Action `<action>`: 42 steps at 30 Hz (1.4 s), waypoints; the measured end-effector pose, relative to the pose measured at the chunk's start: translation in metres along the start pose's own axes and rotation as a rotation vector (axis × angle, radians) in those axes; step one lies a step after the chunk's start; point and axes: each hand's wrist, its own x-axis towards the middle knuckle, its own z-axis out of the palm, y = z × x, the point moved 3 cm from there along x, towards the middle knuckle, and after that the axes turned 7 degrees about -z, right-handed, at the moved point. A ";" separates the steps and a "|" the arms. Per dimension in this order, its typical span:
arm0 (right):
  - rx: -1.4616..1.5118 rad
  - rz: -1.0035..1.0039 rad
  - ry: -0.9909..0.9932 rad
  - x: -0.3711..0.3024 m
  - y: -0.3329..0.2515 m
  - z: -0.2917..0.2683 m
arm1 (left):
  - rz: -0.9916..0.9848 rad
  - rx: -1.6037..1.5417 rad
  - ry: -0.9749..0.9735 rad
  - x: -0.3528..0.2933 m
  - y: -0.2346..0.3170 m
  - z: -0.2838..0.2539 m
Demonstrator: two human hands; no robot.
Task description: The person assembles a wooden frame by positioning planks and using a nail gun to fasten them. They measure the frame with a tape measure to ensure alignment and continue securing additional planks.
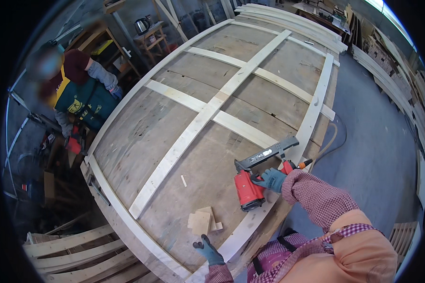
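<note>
In my right hand [271, 179], gloved in grey-blue, is a red and black nail gun [248, 188], its fingers wrapped round the handle. The tool is held over the right side rail [309, 125] of a pale wooden frame, and an air hose [329, 146] runs from its handle end. Low in the picture, my gloved left hand [208, 251] has its thumb and fingers apart, with nothing seen in it. Just beyond its fingertips lies a small pile of flat wood blocks [202, 221]. A long middle slat [217, 101] with cross slats forms the frame's inside.
The frame lies on a large worn wooden table [127, 141]. A small wood strip [183, 180] rests on it. Across the left edge stands another person [87, 89] holding a red tool [74, 141]. Slats are stacked at the far end [293, 23] and lower left [80, 247].
</note>
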 end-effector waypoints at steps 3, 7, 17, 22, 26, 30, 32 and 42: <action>0.089 0.074 -0.002 -0.018 0.007 0.006 | 0.269 -0.100 -0.198 -0.063 0.028 0.026; 0.121 0.194 0.175 -0.070 0.020 -0.032 | 0.587 0.152 -0.670 -0.212 0.120 0.109; 1.268 1.348 0.204 -0.527 -0.068 0.249 | 1.375 0.867 -2.234 -0.670 0.119 0.281; 1.424 1.888 -0.024 -0.775 -0.145 0.294 | 1.026 0.779 -2.712 -0.781 0.029 0.322; 1.410 1.866 0.081 -0.801 -0.089 0.275 | 0.819 0.777 -2.914 -0.844 -0.034 0.371; 1.200 1.721 0.136 -0.771 0.034 0.229 | 0.662 0.774 -3.033 -0.884 -0.090 0.445; 1.292 1.726 0.237 -0.773 0.110 0.228 | 0.603 0.777 -3.085 -0.916 -0.118 0.493; 1.176 2.092 0.457 -0.946 0.235 0.406 | 0.486 0.711 -3.168 -1.030 -0.178 0.755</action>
